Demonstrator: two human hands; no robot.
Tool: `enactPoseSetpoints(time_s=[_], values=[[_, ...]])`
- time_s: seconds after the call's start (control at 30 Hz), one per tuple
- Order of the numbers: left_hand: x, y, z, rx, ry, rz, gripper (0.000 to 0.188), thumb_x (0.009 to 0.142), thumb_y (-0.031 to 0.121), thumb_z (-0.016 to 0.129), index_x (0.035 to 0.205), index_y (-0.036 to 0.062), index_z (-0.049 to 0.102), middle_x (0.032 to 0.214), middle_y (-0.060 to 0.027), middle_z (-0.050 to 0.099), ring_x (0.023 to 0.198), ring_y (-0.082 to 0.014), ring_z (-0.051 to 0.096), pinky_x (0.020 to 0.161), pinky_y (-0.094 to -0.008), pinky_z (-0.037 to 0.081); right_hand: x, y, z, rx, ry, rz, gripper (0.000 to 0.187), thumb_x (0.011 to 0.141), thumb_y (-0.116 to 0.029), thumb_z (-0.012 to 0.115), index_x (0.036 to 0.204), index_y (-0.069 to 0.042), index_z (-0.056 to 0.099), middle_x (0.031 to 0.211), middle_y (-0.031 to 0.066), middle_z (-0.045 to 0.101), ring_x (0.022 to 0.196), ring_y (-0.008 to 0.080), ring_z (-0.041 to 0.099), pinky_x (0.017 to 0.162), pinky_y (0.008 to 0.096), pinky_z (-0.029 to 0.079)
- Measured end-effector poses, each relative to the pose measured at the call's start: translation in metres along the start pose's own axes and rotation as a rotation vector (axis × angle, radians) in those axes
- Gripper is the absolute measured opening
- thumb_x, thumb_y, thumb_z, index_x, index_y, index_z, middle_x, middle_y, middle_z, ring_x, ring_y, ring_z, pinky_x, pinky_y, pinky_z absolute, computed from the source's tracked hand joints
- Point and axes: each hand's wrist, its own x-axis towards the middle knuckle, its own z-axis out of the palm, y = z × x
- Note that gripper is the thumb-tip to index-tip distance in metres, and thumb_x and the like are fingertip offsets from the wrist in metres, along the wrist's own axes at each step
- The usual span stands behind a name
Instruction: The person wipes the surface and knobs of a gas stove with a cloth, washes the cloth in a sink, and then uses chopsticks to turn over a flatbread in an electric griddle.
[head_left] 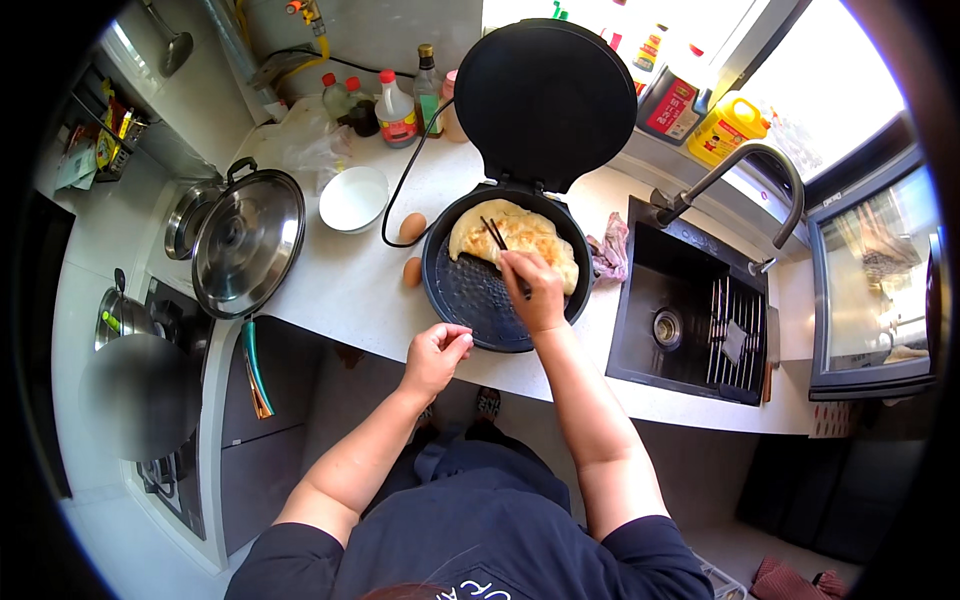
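A round black electric griddle [457, 290] stands on the counter with its lid [545, 95] raised. In its pan a golden-brown flatbread [520, 232] lies folded toward the far and right side, leaving the near left part of the pan bare. Dark chopsticks [494, 234] are gripped by my right hand [534, 286] over the pan, their tips touching the bread. My left hand [437, 357] is held closed by the pan's near left rim, fingers curled in and nothing seen in them. Two brown eggs [412, 227] rest left of the griddle, one nearer me than the other.
A white bowl [353, 198] and several bottles [397, 110] stand at the back left. A steel pot lid [250, 240] leans left of the bowl. Right of the griddle lie a pink cloth [610, 250] and a black sink [640, 340] with a tall faucet [790, 190].
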Motion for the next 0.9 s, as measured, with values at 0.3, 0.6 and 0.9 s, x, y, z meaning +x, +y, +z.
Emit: enactPoseSetpoints(time_s=[0.3, 0.6, 0.9], values=[[0.002, -0.001, 0.011, -0.03, 0.086, 0.001, 0.016, 0.089, 0.012, 0.06, 0.098, -0.0004, 0.062, 0.083, -0.005, 0.064, 0.072, -0.0095, 0.06, 0.068, -0.0233, 0.049, 0.003, 0.029, -0.003, 0.005, -0.055, -0.023, 0.009, 0.079, -0.006, 0.065, 0.088, -0.004, 0.065, 0.086, 0.0133, 0.066, 0.075, 0.03, 0.064, 0.066, 0.0345, 0.052], [-0.003, 0.004, 0.007, -0.107, 0.202, 0.005, 0.017, 0.09, 0.015, 0.058, 0.099, 0.0004, 0.063, 0.084, -0.0052, 0.064, 0.072, -0.0096, 0.06, 0.068, -0.0235, 0.049, 0.007, 0.012, -0.018, 0.039, -0.033, -0.126, 0.011, 0.078, -0.001, 0.066, 0.089, -0.001, 0.065, 0.087, 0.0148, 0.064, 0.075, 0.0304, 0.064, 0.065, 0.0339, 0.052], [0.003, 0.055, -0.063, -0.598, 0.151, -0.062, 0.025, 0.093, 0.02, 0.052, 0.103, -0.0012, 0.061, 0.093, -0.0069, 0.064, 0.081, -0.0121, 0.06, 0.072, -0.0244, 0.049, -0.008, -0.102, 0.054, 0.31, -0.229, -0.546, 0.029, 0.067, 0.0, 0.063, 0.096, 0.001, 0.064, 0.09, 0.0109, 0.05, 0.085, 0.0281, 0.058, 0.077, 0.0353, 0.051]])
